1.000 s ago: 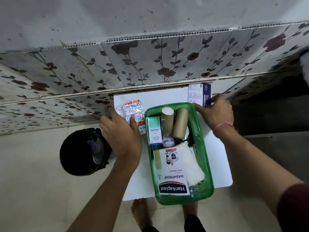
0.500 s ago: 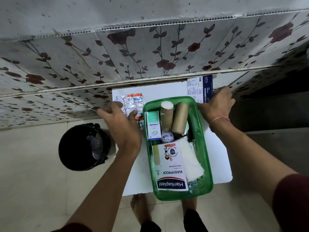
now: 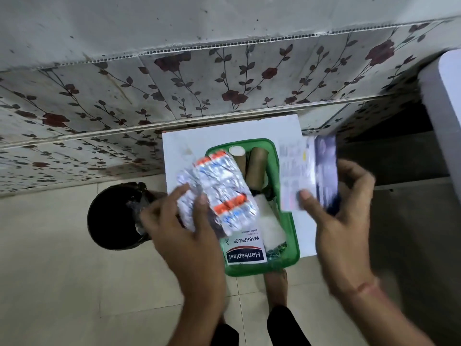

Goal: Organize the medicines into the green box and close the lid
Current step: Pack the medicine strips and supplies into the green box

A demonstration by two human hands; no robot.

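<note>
1. Foil blister strips, silver with orange bands [image 3: 219, 193], pinched in left hand [image 3: 184, 236] above green plastic box [image 3: 284, 263]; light, crinkly, best held by edges.
2. Right hand [image 3: 341, 221] clasps stiff white-and-blue carton [image 3: 309, 173], right of box.

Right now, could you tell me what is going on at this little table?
A person is packing medicines into an open green box on a small white table. The left hand holds foil blister packs over the box, and the right hand holds a carton beside it. Rolls, a plaster pack and white gauze already lie inside. No lid is on it yet.
</note>
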